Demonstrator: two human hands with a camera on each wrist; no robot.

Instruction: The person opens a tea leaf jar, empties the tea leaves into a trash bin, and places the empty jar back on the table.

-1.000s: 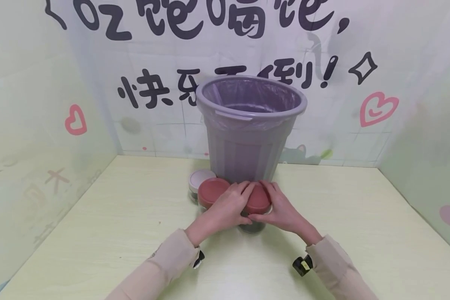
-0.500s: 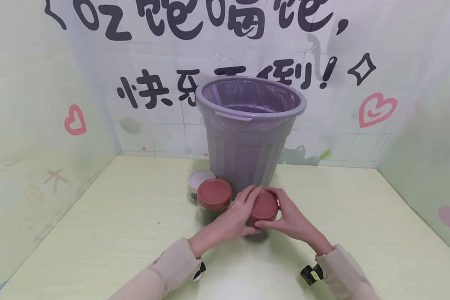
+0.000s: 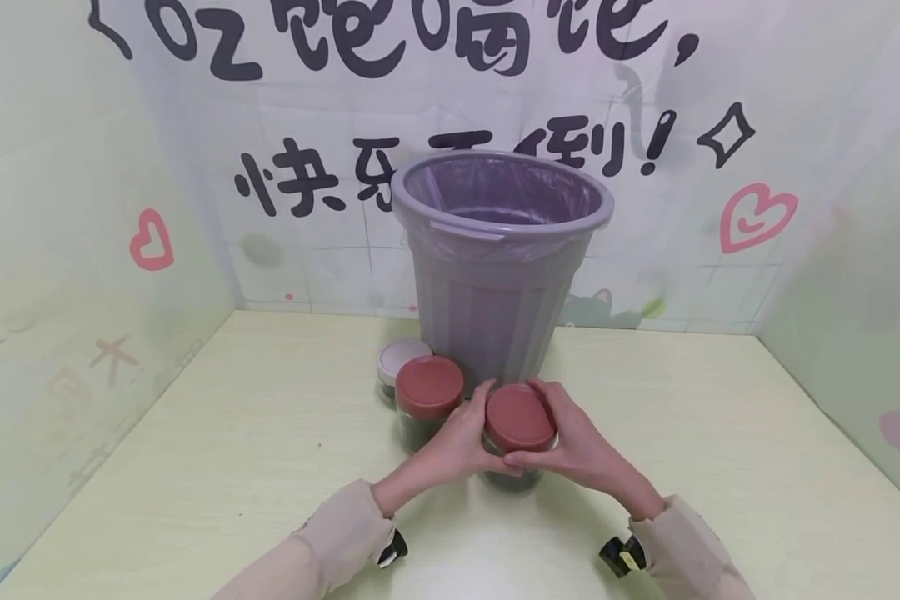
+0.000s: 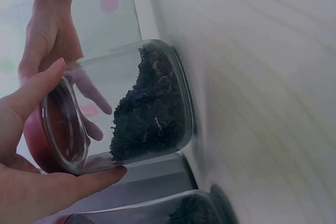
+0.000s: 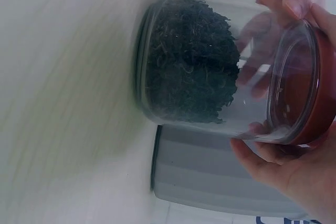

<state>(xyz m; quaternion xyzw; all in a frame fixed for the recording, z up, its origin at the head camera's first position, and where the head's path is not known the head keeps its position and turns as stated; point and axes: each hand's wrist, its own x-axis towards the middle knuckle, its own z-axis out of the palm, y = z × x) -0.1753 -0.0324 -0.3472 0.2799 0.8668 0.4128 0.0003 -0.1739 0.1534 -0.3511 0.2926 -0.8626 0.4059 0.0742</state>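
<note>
A clear glass jar with a red lid (image 3: 520, 417) stands roughly upright in front of the purple bin, both hands around its upper part. My left hand (image 3: 457, 446) holds its left side, fingers and thumb around the lid and neck. From the right, my right hand (image 3: 581, 442) grips the same lid, its thumb across the front. Dark dried leaves, like loose tea (image 5: 189, 61), fill the lower part of the jar in the right wrist view. Its base (image 4: 181, 98) is at or very close to the tabletop in the left wrist view.
A second red-lidded jar (image 3: 429, 387) stands just left of the held one, with a pale-lidded jar (image 3: 403, 360) behind it. The tall purple bin (image 3: 487, 308), lined with a plastic bag, stands behind the jars. Printed cloth walls (image 3: 322, 275) enclose the pale table (image 3: 270, 467).
The held jar has come nearer to me, away from the bin and the second red-lidded jar. My left fingers have shifted from over the lid to its left side.
</note>
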